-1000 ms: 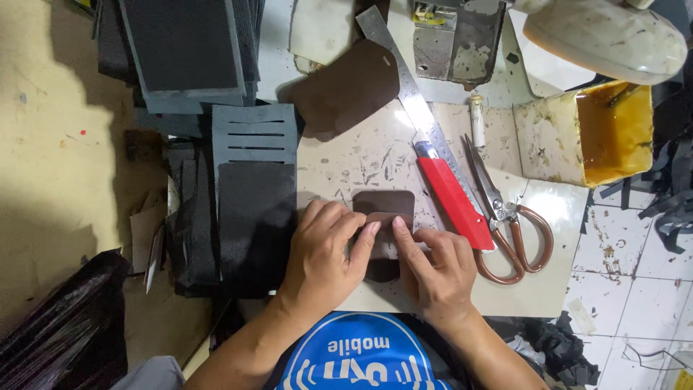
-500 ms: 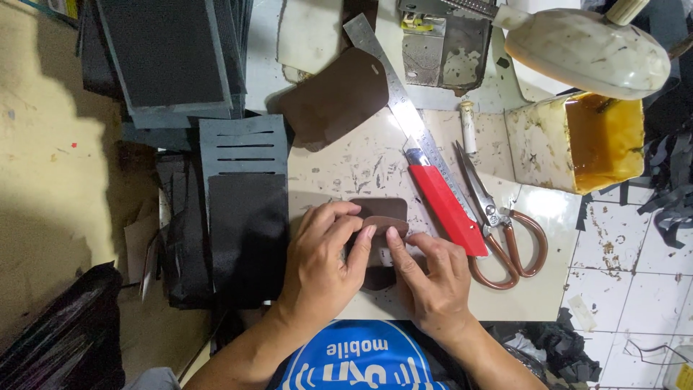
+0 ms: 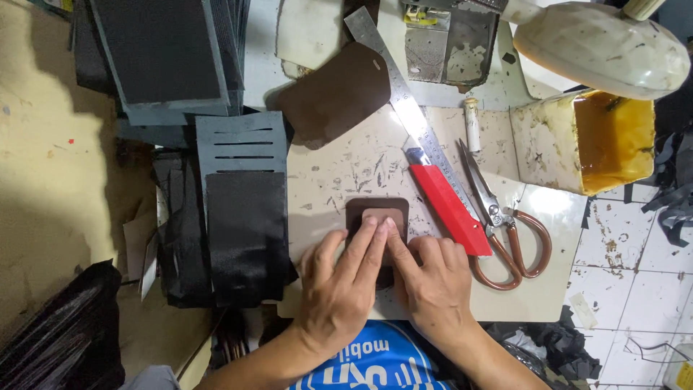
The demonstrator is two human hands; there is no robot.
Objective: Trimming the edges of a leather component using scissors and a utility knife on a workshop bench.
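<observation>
- The left hand (image 3: 345, 289) lies flat, its fingers (image 3: 364, 242) straight and close together, the tips pressing on a small light-brown leather patch (image 3: 382, 215); nothing is gripped.
- The right hand (image 3: 433, 278) sits just beside it, its forefinger (image 3: 393, 242) stretched onto the same patch and the other fingers curled loosely on the bench.
- The patch lies on a larger dark-brown leather piece (image 3: 377, 209) with rounded corners, flat on the stained cutting board (image 3: 339, 173) near its front edge, partly hidden under both hands.
- Both pieces look thin, light and pliable; they would probably slide or curl if pinched, so flat pressure from above or a lift at an edge or corner suits them best.
- Just right of the hands lie a red-handled utility knife (image 3: 447, 202) and brown-handled scissors (image 3: 505, 231), with a steel ruler (image 3: 401, 97) running away behind them.
- Further out sit a larger brown leather flap (image 3: 336, 94), black slotted panels (image 3: 242, 209) at the left and a glue-stained tin (image 3: 592, 141) at the right.
</observation>
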